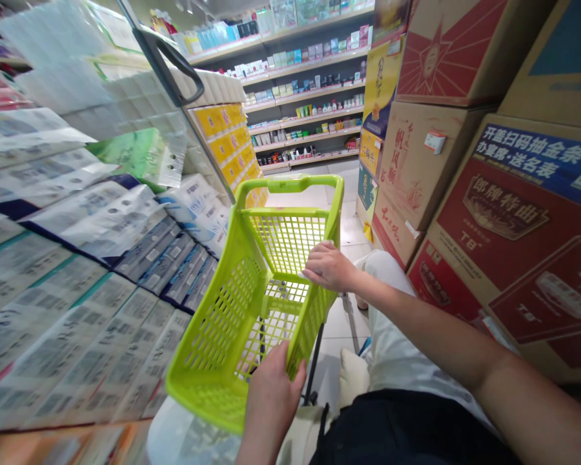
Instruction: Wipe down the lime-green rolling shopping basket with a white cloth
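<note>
Lime-green plastic makes up the shopping basket (252, 303) we hold tilted in the aisle, its open mouth turned toward the stacked tissue packs (77, 271) on our left and nothing visible inside it. Our left hand (271, 394) is closed over the near rim, fingers curled onto the mesh wall, while our right hand (329, 266) rests on the far side rim with fingers bent around the edge. We judge the step in hand to be steadying and turning the basket; any further move would call for a firm two-handed hold. Beyond it, red cardboard boxes (503, 219) rise at our right, and product shelves (305, 97) close the aisle's end.
</note>
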`<action>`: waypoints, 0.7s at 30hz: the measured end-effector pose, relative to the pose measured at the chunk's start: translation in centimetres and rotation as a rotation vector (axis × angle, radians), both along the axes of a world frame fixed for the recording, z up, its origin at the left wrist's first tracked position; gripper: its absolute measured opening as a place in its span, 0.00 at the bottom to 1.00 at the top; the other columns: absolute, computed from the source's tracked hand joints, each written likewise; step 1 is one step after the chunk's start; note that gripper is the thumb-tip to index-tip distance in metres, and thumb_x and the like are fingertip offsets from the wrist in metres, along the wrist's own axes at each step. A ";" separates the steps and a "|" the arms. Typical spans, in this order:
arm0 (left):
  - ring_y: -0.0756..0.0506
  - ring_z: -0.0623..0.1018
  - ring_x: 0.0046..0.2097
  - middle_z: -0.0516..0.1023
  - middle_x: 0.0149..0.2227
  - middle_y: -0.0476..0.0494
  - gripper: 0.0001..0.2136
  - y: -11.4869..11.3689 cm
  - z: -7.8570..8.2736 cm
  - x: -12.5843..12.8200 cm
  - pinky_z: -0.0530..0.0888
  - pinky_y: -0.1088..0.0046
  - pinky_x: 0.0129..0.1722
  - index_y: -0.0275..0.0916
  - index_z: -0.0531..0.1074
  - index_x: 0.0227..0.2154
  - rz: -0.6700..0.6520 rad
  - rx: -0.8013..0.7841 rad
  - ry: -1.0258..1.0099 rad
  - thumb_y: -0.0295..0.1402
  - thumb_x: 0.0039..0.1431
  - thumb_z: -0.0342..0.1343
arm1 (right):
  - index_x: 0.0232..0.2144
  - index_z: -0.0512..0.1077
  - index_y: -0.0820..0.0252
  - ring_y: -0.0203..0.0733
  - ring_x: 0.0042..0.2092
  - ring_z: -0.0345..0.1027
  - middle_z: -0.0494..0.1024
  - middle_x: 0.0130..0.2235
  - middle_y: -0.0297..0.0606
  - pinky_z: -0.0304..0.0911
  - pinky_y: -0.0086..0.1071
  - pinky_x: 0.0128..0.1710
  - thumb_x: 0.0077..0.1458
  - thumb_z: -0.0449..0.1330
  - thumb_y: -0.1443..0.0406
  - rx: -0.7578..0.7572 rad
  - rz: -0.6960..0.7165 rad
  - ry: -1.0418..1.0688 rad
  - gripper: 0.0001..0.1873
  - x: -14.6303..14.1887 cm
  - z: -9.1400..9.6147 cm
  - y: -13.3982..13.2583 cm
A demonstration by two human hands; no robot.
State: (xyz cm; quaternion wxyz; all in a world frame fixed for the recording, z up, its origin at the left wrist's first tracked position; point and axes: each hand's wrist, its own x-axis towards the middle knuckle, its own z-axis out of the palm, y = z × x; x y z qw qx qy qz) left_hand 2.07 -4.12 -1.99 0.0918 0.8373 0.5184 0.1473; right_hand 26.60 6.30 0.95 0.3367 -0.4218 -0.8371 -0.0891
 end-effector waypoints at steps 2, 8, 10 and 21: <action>0.44 0.80 0.38 0.80 0.36 0.42 0.08 0.0 0.0 0.0 0.76 0.70 0.38 0.39 0.73 0.37 -0.005 0.005 0.002 0.33 0.55 0.52 | 0.20 0.67 0.57 0.40 0.34 0.59 0.69 0.24 0.34 0.51 0.36 0.45 0.63 0.50 0.62 0.013 -0.055 0.012 0.20 1.8 1.0 1.7; 0.45 0.80 0.36 0.81 0.35 0.44 0.08 0.1 -0.4 -0.1 0.76 0.72 0.36 0.40 0.73 0.37 -0.026 0.060 -0.004 0.32 0.55 0.52 | 0.18 0.66 0.58 0.41 0.35 0.59 0.70 0.25 0.35 0.52 0.37 0.46 0.62 0.52 0.64 0.016 -0.177 0.087 0.19 0.5 0.9 1.5; 0.44 0.80 0.36 0.81 0.34 0.43 0.09 0.2 -0.5 -0.1 0.76 0.71 0.36 0.39 0.73 0.38 -0.019 0.085 0.009 0.32 0.55 0.52 | 0.19 0.66 0.58 0.41 0.35 0.58 0.69 0.24 0.35 0.52 0.37 0.45 0.62 0.52 0.63 -0.023 -0.122 0.081 0.19 -1.7 -0.1 -0.6; 0.45 0.80 0.33 0.80 0.32 0.44 0.06 0.1 -0.2 0.0 0.76 0.72 0.32 0.40 0.73 0.33 -0.046 0.115 -0.020 0.31 0.54 0.53 | 0.23 0.69 0.58 0.38 0.34 0.60 0.72 0.26 0.33 0.51 0.35 0.43 0.64 0.51 0.59 -0.089 0.100 -0.068 0.18 -0.3 0.6 -0.9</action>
